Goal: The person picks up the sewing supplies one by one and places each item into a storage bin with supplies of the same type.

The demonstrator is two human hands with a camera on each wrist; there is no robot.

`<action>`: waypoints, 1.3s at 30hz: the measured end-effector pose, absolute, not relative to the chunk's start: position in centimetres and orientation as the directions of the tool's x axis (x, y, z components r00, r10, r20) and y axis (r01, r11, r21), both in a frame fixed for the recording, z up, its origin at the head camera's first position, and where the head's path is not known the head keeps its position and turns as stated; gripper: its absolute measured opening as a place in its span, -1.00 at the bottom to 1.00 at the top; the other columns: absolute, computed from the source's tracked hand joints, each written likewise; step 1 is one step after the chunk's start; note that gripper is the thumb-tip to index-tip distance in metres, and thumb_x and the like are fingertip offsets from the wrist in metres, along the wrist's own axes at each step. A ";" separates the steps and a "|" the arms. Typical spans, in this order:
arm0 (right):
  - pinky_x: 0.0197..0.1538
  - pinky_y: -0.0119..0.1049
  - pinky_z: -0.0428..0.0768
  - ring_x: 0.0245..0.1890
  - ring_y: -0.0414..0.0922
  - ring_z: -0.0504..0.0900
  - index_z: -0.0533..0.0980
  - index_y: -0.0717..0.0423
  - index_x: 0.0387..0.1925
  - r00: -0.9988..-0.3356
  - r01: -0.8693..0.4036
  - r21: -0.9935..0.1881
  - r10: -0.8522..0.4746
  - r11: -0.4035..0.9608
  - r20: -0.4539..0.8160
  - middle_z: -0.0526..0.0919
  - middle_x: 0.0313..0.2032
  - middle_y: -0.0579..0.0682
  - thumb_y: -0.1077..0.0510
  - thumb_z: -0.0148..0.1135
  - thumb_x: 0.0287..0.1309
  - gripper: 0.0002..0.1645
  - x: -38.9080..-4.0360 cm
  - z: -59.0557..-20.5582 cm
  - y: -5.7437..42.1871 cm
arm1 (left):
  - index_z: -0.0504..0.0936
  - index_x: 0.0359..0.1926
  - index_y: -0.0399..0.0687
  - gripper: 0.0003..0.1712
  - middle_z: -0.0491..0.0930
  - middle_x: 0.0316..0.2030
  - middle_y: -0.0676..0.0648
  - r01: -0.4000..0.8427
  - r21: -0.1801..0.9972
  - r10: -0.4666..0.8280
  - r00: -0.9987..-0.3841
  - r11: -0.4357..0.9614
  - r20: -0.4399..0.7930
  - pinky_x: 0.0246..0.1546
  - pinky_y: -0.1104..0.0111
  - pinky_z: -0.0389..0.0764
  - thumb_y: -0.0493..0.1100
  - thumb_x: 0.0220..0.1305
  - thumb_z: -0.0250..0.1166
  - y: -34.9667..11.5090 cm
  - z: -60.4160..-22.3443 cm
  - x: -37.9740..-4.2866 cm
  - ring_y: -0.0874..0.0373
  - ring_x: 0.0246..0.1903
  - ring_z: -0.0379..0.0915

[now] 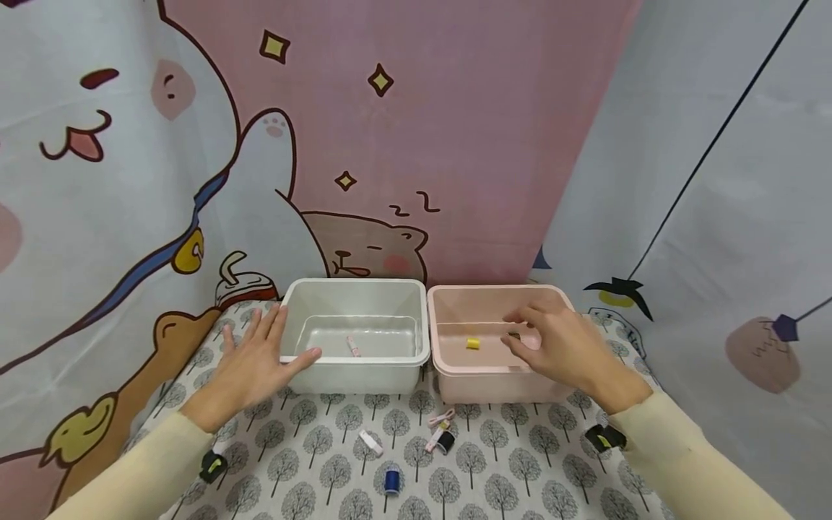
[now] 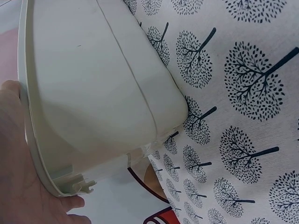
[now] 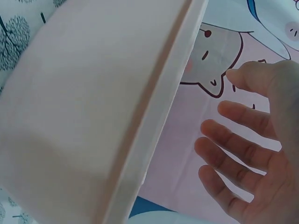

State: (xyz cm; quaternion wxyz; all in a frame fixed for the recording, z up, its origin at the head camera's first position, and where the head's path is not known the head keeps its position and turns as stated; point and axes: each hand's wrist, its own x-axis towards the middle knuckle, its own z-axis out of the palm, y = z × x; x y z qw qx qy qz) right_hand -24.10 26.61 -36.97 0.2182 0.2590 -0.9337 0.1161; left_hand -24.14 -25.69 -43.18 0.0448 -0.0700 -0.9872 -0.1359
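Note:
My left hand rests with spread fingers on the left rim of the white bin; the left wrist view shows the hand along that rim. My right hand is over the pink bin, fingers apart and relaxed. In the right wrist view nothing lies between the fingers of this hand. A yellow spool of thread lies in the pink bin, and a small dark thing shows by my right fingertips. A small pale pink stick-like thing lies inside the white bin.
On the tree-print cloth before the bins lie a blue spool of thread, a black spool, a small white stick-like piece and a pink piece with a cord. A cartoon-print curtain hangs behind.

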 end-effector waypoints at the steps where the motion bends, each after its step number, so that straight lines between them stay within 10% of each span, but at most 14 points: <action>1: -0.33 -0.13 0.82 -0.14 -0.05 0.89 0.86 -0.09 0.07 -0.763 -0.542 -0.104 -0.437 0.834 0.476 0.87 0.06 -0.01 -0.06 0.69 0.38 -0.68 -23.9 -37.1 26.5 | -0.15 0.93 -0.22 0.45 -0.19 0.92 -0.36 0.150 0.263 0.126 -0.986 0.953 0.106 0.67 -0.72 -0.54 0.77 0.58 -0.01 -25.7 -43.2 -24.2 -0.56 0.88 -0.32; 12: -0.08 -0.05 0.87 -0.14 -0.05 0.85 0.85 0.08 0.01 -0.573 -0.703 -0.059 -0.515 0.709 0.638 0.88 -0.11 -0.02 0.15 0.81 0.09 -0.57 -22.2 -38.9 25.5 | -0.15 0.93 -0.21 0.45 -0.18 0.92 -0.36 0.155 0.257 0.129 -0.985 0.954 0.118 0.66 -0.74 -0.53 0.77 0.58 -0.01 -25.8 -43.3 -24.3 -0.56 0.88 -0.31; 20: 0.22 0.07 0.87 0.17 0.06 0.78 0.85 0.00 0.08 -0.545 -0.735 -0.072 -0.524 0.674 0.654 0.81 0.09 0.01 0.10 0.80 0.09 -0.51 -20.6 -40.1 24.1 | -0.14 0.93 -0.23 0.46 -0.18 0.91 -0.37 0.158 0.259 0.131 -0.984 0.953 0.118 0.66 -0.74 -0.53 0.78 0.57 -0.02 -25.7 -43.2 -24.3 -0.57 0.88 -0.31; 39: 0.25 -0.08 0.87 0.18 -0.12 0.81 0.81 -0.04 0.19 -0.525 -0.798 -0.093 -0.611 0.596 0.592 0.83 0.18 -0.06 0.01 0.76 0.23 -0.49 -18.0 -42.2 20.7 | -0.16 0.93 -0.22 0.45 -0.18 0.91 -0.36 0.159 0.251 0.131 -0.984 0.955 0.123 0.66 -0.73 -0.53 0.77 0.58 -0.02 -25.9 -43.5 -24.3 -0.56 0.88 -0.32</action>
